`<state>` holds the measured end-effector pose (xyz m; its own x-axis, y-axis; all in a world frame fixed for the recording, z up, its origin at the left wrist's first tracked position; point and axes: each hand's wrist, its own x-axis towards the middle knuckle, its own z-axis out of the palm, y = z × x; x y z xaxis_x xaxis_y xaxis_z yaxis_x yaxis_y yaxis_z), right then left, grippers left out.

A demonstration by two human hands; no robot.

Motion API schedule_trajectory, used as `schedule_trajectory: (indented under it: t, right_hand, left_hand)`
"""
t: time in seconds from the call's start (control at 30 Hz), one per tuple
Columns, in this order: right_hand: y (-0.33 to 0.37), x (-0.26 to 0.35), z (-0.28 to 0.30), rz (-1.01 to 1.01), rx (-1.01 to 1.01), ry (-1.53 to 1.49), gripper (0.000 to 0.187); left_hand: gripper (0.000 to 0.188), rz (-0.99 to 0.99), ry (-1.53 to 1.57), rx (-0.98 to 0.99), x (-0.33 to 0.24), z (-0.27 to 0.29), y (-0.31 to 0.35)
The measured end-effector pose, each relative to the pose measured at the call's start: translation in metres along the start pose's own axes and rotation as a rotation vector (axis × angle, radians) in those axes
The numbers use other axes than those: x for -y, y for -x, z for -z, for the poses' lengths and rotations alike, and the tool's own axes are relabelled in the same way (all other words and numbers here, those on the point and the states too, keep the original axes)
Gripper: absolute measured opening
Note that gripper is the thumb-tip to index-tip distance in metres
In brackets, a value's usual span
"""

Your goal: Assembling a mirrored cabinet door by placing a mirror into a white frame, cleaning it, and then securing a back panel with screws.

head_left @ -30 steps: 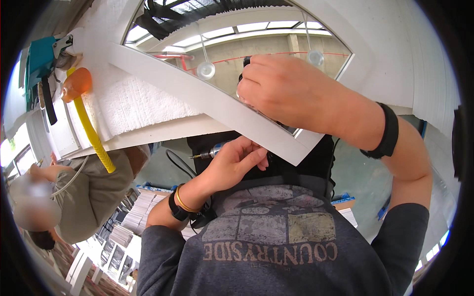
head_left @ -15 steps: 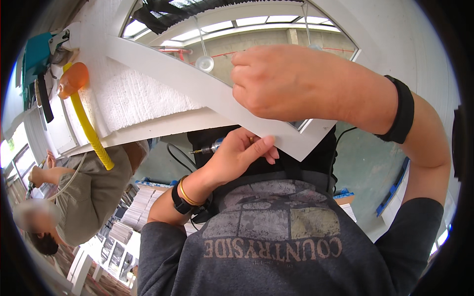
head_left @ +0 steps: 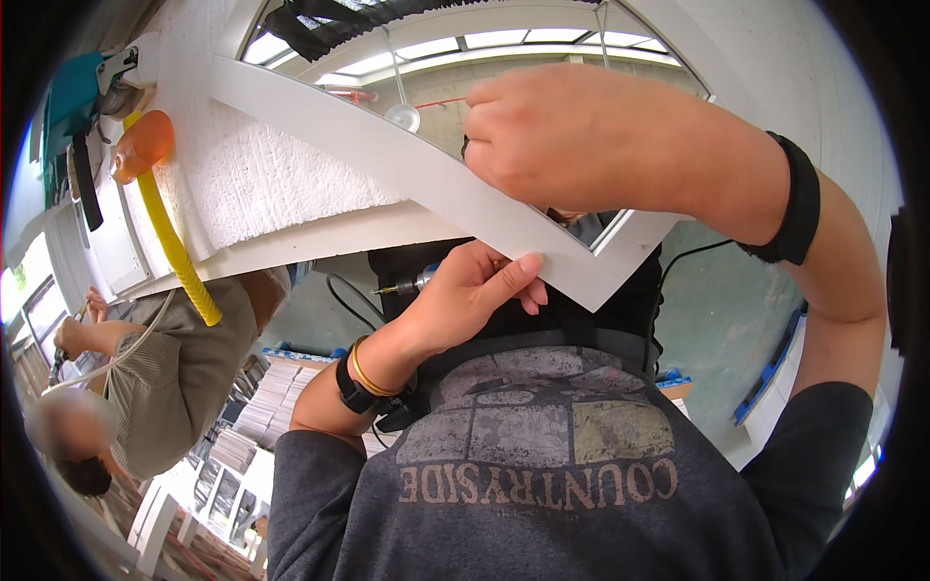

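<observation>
Shifted since a second ago, the left hand (head_left: 470,295) has its thumb tip over the edge of a white frame (head_left: 436,189), where earlier it sat just below, and the right arm angles farther out to the side. The frame lies between the hands, its near rail passing under the right hand (head_left: 528,140) and touching the left thumb. Half closed, the left hand curls its fingers at the rail's near edge; whether it grips cannot be told. Above the reflective panel (head_left: 523,56), the right hand is curled, back upward, its contents hidden. Block lettering, upside down in this view, crosses the worker's dark shirt (head_left: 542,455). Long axis diagonal, the near rail runs from beyond and left of both hands to a corner just right of the left hand, pointing toward the worker's body past the edge of the counter (head_left: 329,247). Near the left wrist is a power driver (head_left: 423,278); well left lies a yellow-handled hammer (head_left: 170,228).
</observation>
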<state>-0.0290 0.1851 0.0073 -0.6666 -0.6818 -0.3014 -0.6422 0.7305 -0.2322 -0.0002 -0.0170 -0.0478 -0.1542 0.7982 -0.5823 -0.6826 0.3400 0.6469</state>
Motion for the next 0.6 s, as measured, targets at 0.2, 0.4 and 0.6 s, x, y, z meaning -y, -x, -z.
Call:
schedule_trajectory:
  t: [0.2,0.4,0.6]
  right_hand:
    - [-0.002,0.005,-0.003,0.077,-0.033,0.080,0.008]
    - [0.005,0.000,-0.002,0.099,-0.110,-0.100,0.009]
    - [-0.003,0.000,-0.002,0.037,-0.009,0.043,0.008]
  left_hand:
    - [0.029,0.002,-0.016,-0.010,-0.002,0.000,0.000]
    - [0.029,-0.006,-0.016,-0.002,-0.001,0.000,-0.001]
    - [0.029,-0.014,-0.020,-0.003,-0.001,-0.001,-0.001]
